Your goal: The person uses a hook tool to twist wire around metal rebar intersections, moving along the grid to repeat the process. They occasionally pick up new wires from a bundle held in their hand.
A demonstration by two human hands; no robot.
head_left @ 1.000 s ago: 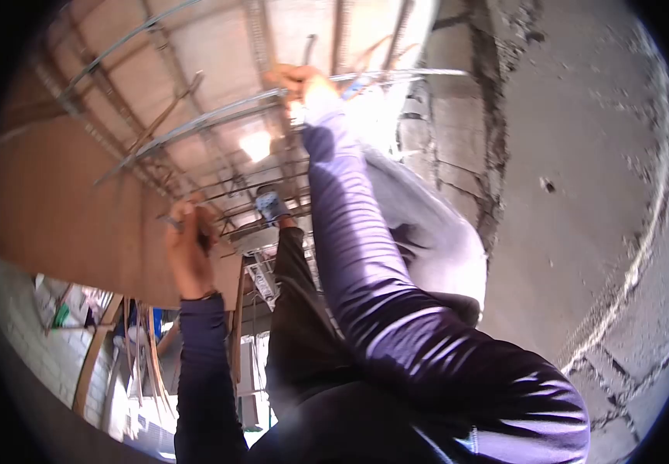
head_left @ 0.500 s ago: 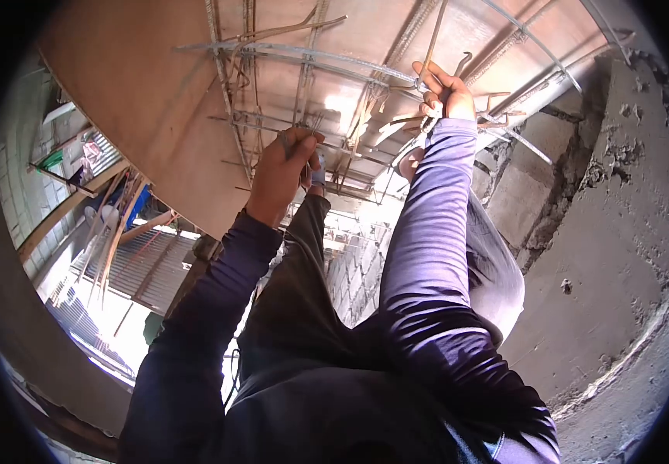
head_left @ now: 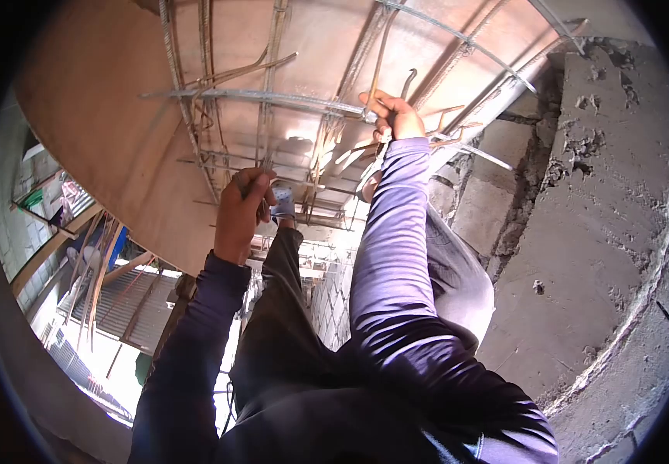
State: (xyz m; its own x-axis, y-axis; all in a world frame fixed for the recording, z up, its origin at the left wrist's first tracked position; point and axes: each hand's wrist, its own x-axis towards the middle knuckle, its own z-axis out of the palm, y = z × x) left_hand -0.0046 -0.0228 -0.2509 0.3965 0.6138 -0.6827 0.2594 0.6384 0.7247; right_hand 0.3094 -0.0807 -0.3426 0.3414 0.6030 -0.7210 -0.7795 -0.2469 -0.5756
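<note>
Right hand (head_left: 394, 114) is clenched around a hooked metal tool (head_left: 405, 80), its curled tip poking up past the knuckles; the fist sits right at a crossing of the rebar cage (head_left: 272, 97), where a long horizontal bar meets the stirrups, so the hook looks placed to work tie wire at that joint, though any wire there is too fine to make out. Right arm runs almost straight out from the shoulder, purple sleeve (head_left: 384, 247) taut, wrist bent slightly inward toward the bar. Left hand (head_left: 240, 210) sits lower and nearer the body, fingers curled onto a thinner bar of the same cage, likely steadying it; whether it also pinches wire I cannot tell. Left elbow is bent, forearm rising steeply. Between the arms, a trouser leg ends in a foot (head_left: 282, 207) braced against the cage. Behind the steel lies a plywood formwork panel (head_left: 110, 116), which the cage runs along. To the right, rough concrete block wall (head_left: 597, 193) with crumbled mortar joints, close beside the cage.
</note>
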